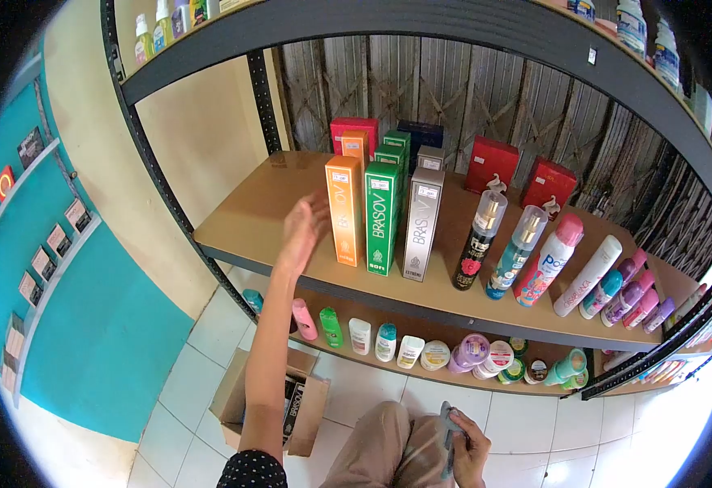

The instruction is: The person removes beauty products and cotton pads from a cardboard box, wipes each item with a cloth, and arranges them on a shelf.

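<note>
My left hand [302, 231] reaches over the middle shelf with its fingers stretched out, fingertips at the left side of the front orange Brasov box [343, 213]. To the right of that box stand a green Brasov box [381, 218] and a silver one [423, 228], both upright, with more boxes behind them. Low by my knee, my right hand [471, 450] is closed around a grey cloth [447, 431]. Below my left forearm, an open cardboard carton [314, 411] on the floor holds a black Brasov box [293, 408].
Spray bottles [479, 240] and cans [549, 260] line the middle shelf [246, 207] on the right, before red boxes [492, 164]. Bottles and jars [435, 355] fill the lower shelf. Dark metal uprights [149, 154] frame the rack. A teal wall [104, 333] with small ledges is at left.
</note>
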A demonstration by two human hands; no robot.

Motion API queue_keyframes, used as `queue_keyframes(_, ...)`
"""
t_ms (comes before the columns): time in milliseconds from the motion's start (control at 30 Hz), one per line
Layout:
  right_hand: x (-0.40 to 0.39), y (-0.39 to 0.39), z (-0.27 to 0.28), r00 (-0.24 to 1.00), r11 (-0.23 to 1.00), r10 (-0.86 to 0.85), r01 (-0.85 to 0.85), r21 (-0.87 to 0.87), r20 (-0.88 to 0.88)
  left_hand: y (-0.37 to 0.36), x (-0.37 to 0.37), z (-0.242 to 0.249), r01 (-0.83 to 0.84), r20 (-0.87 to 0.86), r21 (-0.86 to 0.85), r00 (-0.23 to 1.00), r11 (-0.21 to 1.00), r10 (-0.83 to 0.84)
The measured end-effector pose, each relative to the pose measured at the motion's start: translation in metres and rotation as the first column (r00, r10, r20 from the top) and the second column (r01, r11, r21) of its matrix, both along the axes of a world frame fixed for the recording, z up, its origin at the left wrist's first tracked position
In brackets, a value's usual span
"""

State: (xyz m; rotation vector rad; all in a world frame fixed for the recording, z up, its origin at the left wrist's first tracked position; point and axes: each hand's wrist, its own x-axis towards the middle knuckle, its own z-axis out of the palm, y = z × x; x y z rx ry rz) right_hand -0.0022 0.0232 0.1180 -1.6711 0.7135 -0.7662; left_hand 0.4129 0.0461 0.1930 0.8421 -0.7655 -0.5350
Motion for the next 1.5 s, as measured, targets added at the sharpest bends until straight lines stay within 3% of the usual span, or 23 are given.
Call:
queue_keyframes(33,-0.001,-0.001,-0.002,1.000,1.000,0.000,-0.001,-0.026,-0.020,-0.001,0.005,0.004,-0.112,-0.037,-0.014,0.993,0.994,0.112)
queue_keyframes(67,-0.001,-0.002,-0.003,1.000,1.000,0.000,0.000,-0.026,-0.019,-0.006,0.011,0.007,-0.112,-0.035,-0.014,0.993,0.994,0.111)
queue_keyframes(133,-0.003,-0.002,-0.004,0.998,0.997,0.058,-0.056,-0.043,0.033,-0.018,0.027,0.015,-0.323,0.310,0.084,0.908,0.943,0.283)
queue_keyframes(167,-0.003,-0.002,-0.005,0.998,0.997,0.059,-0.057,-0.043,0.033,-0.024,0.038,0.014,-0.324,0.310,0.084,0.907,0.942,0.284)
queue_keyframes(233,-0.002,-0.003,-0.006,0.998,0.998,0.058,-0.058,0.001,0.033,-0.036,0.054,0.012,-0.165,0.324,0.324,0.945,0.932,0.055)
queue_keyframes(267,-0.002,-0.004,-0.006,0.998,0.998,0.057,-0.057,-0.002,0.035,-0.038,0.042,0.022,-0.165,0.325,0.321,0.944,0.932,0.055)
queue_keyframes(333,-0.001,-0.005,-0.006,0.998,0.999,0.035,-0.035,-0.003,0.044,-0.042,0.019,0.038,-0.230,0.223,0.545,0.967,0.806,0.125)
queue_keyframes(633,0.001,-0.009,-0.017,0.998,0.999,0.040,-0.042,0.022,0.055,-0.055,0.045,0.012,0.106,-0.206,0.504,0.979,0.857,0.000)
queue_keyframes(767,0.004,-0.009,-0.009,0.995,0.998,0.064,-0.061,-0.035,0.073,-0.048,0.022,0.025,0.034,-0.148,0.496,0.988,0.867,0.046)
queue_keyframes(933,0.002,-0.007,-0.009,0.993,0.996,0.084,-0.083,-0.019,0.078,-0.046,0.017,0.030,-0.039,-0.016,0.629,0.998,0.776,0.063)
queue_keyframes(967,0.001,-0.006,-0.010,0.994,0.996,0.083,-0.082,-0.018,0.077,-0.047,0.018,0.026,-0.037,-0.018,0.630,0.998,0.775,0.062)
queue_keyframes(1033,0.000,-0.006,-0.010,0.996,0.996,0.078,-0.080,0.041,0.053,-0.049,0.023,0.017,0.056,-0.186,0.464,0.982,0.884,0.036)
queue_keyframes(1367,-0.002,-0.005,-0.008,0.997,0.996,0.071,-0.069,-0.049,0.043,-0.048,0.028,0.013,0.086,-0.161,0.501,0.987,0.861,-0.005)
queue_keyframes(1433,-0.004,-0.004,-0.010,0.998,0.996,0.062,-0.062,0.066,-0.001,-0.049,0.031,0.010,0.085,-0.125,0.484,0.992,0.871,-0.027)
queue_keyframes(1500,0.000,-0.004,0.000,0.999,0.999,0.023,-0.022,0.044,-0.029,-0.053,0.050,0.000,0.093,-0.100,0.526,0.994,0.846,-0.047)
